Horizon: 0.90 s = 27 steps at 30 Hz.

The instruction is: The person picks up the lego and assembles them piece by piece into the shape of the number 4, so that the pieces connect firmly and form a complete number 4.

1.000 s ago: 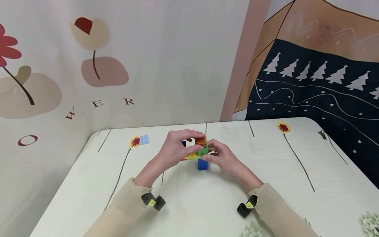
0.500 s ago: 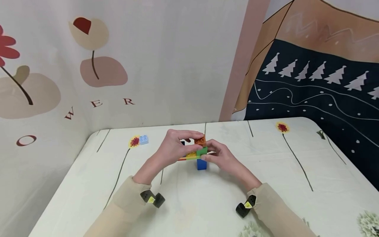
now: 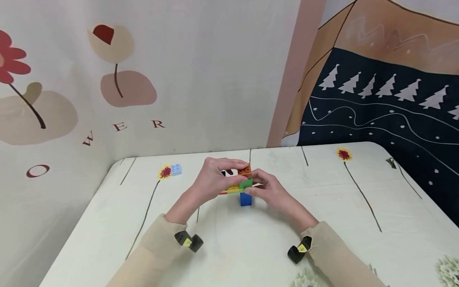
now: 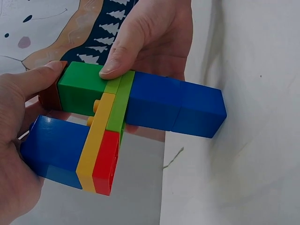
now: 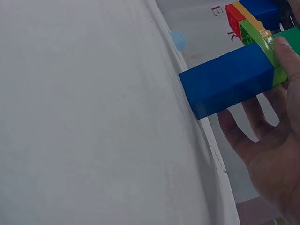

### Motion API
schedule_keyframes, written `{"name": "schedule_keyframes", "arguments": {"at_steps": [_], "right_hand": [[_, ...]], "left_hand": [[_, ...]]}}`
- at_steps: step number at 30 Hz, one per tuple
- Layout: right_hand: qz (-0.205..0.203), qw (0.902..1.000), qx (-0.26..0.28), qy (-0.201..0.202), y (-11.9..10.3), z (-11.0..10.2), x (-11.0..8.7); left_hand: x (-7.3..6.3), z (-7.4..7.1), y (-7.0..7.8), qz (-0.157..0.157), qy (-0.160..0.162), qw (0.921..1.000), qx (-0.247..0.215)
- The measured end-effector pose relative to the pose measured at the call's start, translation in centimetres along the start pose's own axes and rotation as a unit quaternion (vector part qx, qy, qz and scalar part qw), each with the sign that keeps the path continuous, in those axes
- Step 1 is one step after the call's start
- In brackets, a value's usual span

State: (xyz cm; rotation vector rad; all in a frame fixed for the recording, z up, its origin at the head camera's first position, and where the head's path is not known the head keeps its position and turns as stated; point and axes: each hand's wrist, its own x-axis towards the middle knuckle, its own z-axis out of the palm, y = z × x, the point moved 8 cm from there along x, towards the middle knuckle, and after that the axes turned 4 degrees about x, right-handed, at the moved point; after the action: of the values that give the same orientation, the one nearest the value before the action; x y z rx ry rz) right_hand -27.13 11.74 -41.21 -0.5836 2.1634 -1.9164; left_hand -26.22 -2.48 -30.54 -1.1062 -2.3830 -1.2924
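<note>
Both hands are on a toy-brick build standing near the middle of the table. Its column of blue bricks (image 4: 176,105) carries light-green (image 4: 123,101), yellow (image 4: 96,145) and red (image 4: 107,161) pieces. Above these sits a green brick (image 4: 82,86), topped by an orange-brown brick (image 3: 245,171). My left hand (image 3: 209,181) pinches the orange-brown brick between thumb and fingers, its palm beside another blue brick (image 4: 56,150) on the yellow piece. With the thumb at the green and light-green bricks and fingers behind, my right hand (image 3: 270,193) holds the build from the right.
A light-blue brick (image 3: 176,170) lies at the back left of the table (image 3: 247,247), by a printed flower. Behind the far edge hangs a printed cloth (image 3: 215,79). Each wrist wears a small black camera, the left one (image 3: 189,241) close over the tabletop.
The orange-brown brick has shifted slightly right over the green brick and looks a little tilted. Both hands keep nearly the same place, and the head view sways slightly.
</note>
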Motion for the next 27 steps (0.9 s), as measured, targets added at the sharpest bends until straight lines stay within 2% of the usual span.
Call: {"name": "schedule_keyframes", "arguments": {"at_steps": [6,12,18,24,27], "right_hand": [[-0.002,1.0,-0.002,0.002,0.2,-0.2,0.0],[-0.005,1.0,-0.001,0.0,0.0,-0.1,0.1],[0.002,1.0,0.002,-0.001,0.1,-0.1,0.0],[0.008,1.0,0.0,0.002,0.1,-0.2,-0.1],[0.0,1.0,0.0,-0.003,-0.1,-0.1,0.0]], "left_hand": [[0.1,0.0,0.1,0.003,0.002,1.0,0.006],[0.1,0.0,-0.2,-0.022,-0.012,0.9997,0.003],[0.3,0.1,-0.9,-0.071,-0.028,0.9967,-0.026],[0.3,0.4,-1.7,-0.138,-0.032,0.9877,-0.066],[0.3,0.3,-2.0,-0.158,-0.027,0.984,-0.078]]}}
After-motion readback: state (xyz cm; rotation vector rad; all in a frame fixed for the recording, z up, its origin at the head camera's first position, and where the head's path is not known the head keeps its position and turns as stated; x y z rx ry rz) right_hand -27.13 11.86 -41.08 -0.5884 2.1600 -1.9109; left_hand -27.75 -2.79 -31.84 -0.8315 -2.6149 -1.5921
